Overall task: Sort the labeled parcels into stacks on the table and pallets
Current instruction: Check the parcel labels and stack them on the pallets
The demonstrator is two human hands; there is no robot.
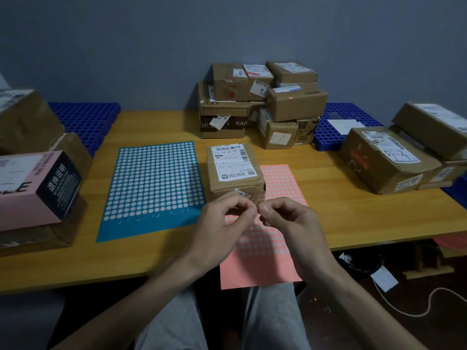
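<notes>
A small brown parcel point(235, 170) with a white barcode label on top stands on the wooden table point(353, 218), partly on a pink sheet of dot stickers point(260, 251). Just in front of its near face, my left hand point(222, 223) and my right hand point(290, 221) meet fingertip to fingertip. Both have curled fingers and pinch something tiny between them; it is too small to make out clearly. A small tag sticks to the parcel's front edge above my fingers.
A blue sheet of dot stickers point(154, 183) lies left of the parcel. Parcels are piled at the back point(260, 102), at the left with a pink box point(30, 190), and at the right point(386, 160). Blue pallets point(86, 120) point(346, 114) sit at the back corners.
</notes>
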